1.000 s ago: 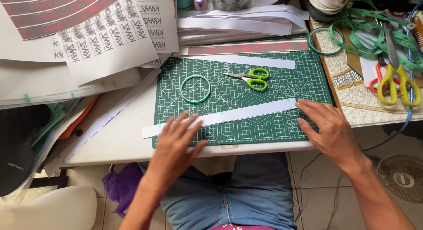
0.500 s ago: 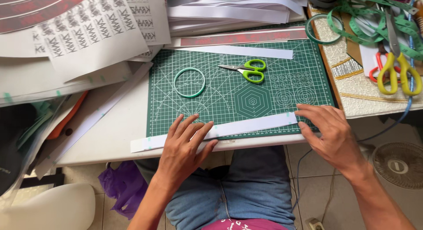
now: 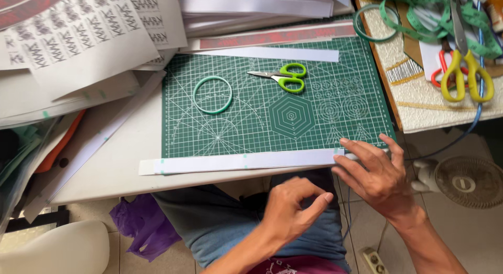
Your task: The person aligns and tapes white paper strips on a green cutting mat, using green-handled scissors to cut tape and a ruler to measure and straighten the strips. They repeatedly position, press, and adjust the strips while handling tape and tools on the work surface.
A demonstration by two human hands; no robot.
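Observation:
A long white paper strip [image 3: 236, 162] lies along the near edge of the green cutting mat [image 3: 272, 122], overhanging the mat on the left. My right hand [image 3: 377, 172] grips the strip's right end at the mat's near right corner, fingers spread over it. My left hand [image 3: 293, 208] hovers off the table above my lap, below the strip, fingers loosely curled and holding nothing. A green ring [image 3: 212, 94] and small green-handled scissors [image 3: 283, 77] rest on the mat farther back.
A second white strip [image 3: 272, 54] lies at the mat's far edge. Printed sheets [image 3: 78, 33] pile up at the left. Yellow-handled scissors [image 3: 463, 59] and green tape sit on the right. A small fan [image 3: 463, 182] and a purple bag [image 3: 144, 224] are on the floor.
The strip has slid to the mat's near edge. My left hand has lifted off it and dropped below the table; my right hand stays on the strip's right end.

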